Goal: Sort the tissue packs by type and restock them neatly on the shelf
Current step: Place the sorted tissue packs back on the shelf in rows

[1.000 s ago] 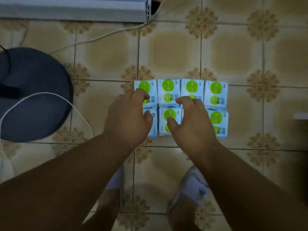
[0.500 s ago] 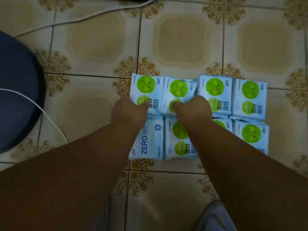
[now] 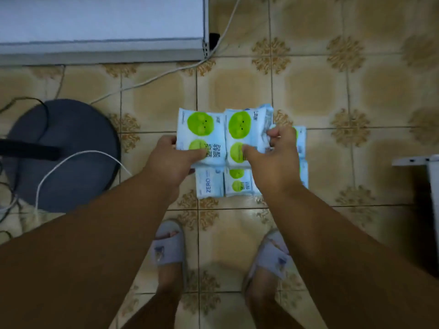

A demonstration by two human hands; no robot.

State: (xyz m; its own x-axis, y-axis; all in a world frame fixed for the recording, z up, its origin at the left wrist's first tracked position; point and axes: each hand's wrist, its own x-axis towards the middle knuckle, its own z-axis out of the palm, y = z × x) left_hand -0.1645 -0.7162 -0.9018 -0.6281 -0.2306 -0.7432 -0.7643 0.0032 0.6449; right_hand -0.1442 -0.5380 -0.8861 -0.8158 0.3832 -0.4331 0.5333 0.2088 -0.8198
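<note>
My left hand (image 3: 169, 157) grips a light-blue tissue pack with green circles (image 3: 200, 131), lifted above the floor. My right hand (image 3: 273, 153) grips a second green-circle pack (image 3: 242, 129), with at least one more pack behind it at its right edge. Under them, on the tiled floor, lie a pack showing the word ZERO (image 3: 209, 184) and a green-circle pack (image 3: 237, 185). More packs (image 3: 302, 138) lie partly hidden behind my right hand. A grey-white shelf board (image 3: 102, 27) runs along the top left.
A dark round fan base (image 3: 64, 153) stands at the left with white and dark cables (image 3: 78, 155) across it. A white cable (image 3: 152, 79) runs along the floor near the shelf. Another shelf corner (image 3: 418, 162) is at the right edge. My slippered feet (image 3: 168, 243) are below.
Both hands closed on back-row packs and have lifted them off the floor. The view has pulled back, so the shelf, fan base and my feet now show.
</note>
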